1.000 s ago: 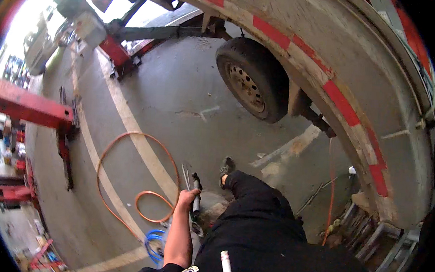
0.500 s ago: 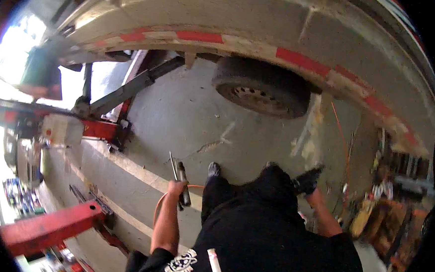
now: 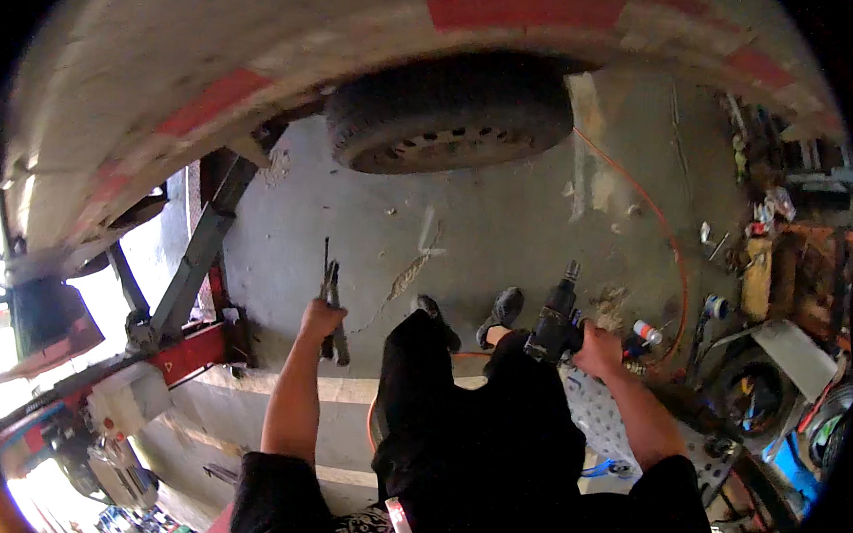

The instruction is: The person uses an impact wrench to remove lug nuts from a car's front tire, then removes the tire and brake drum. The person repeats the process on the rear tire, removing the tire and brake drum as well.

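In my left hand [image 3: 323, 319] are a couple of long slim tools [image 3: 331, 278], pointing away from me; one has a thin dark shaft, and their exact kind I cannot make out. My right hand [image 3: 599, 352] grips a black impact wrench [image 3: 553, 325] by its handle, with the metal socket end tipped forward. Ahead of both hands hangs a vehicle wheel [image 3: 455, 122] with a dark tyre and a brown, dirty steel rim. Above it curves the vehicle's pale side with red and whitish stripes [image 3: 520, 10].
An orange air hose [image 3: 677, 238] loops across the floor on the right. Red and grey lift arms [image 3: 187, 350] stand at the left. To the right are a spray can [image 3: 648, 332], a wooden box [image 3: 805, 280], a loose tyre [image 3: 746, 384] and a dimpled grey surface [image 3: 598, 409].
My view has shifted right and nearer the vehicle. The impact wrench in my right hand has swung inward before my right leg. My left hand still holds its tools.
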{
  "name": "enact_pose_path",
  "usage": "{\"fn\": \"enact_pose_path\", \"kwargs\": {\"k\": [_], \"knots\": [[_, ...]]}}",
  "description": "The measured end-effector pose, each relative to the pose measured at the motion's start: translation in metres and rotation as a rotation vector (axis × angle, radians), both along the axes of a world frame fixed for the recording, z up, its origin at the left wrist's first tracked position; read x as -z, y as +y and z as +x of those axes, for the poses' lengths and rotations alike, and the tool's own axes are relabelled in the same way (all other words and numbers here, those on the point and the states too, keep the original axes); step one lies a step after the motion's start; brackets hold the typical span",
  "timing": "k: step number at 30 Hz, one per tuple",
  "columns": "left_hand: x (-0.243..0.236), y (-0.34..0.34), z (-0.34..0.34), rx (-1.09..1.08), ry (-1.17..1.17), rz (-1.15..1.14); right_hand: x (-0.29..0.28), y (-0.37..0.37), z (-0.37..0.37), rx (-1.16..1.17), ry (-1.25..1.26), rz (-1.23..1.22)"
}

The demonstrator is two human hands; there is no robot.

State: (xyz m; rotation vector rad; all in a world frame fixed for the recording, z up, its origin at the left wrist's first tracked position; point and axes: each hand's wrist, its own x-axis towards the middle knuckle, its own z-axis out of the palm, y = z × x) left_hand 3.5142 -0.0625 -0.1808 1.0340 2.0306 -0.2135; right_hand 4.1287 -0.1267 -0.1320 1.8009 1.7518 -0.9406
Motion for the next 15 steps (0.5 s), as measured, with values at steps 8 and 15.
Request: {"fn": "enact_pose_path", "kwargs": {"k": [8, 15], "knots": [[0.266, 0.101, 0.089, -0.114, 0.049, 0.109, 0.152, 0.051, -0.093, -0.177, 0.195, 0.321], [0.428, 0.129, 0.147, 0.01, 0.172, 0.191, 0.276, 0.124, -0.157, -0.173, 0.377, 0.46]]}}
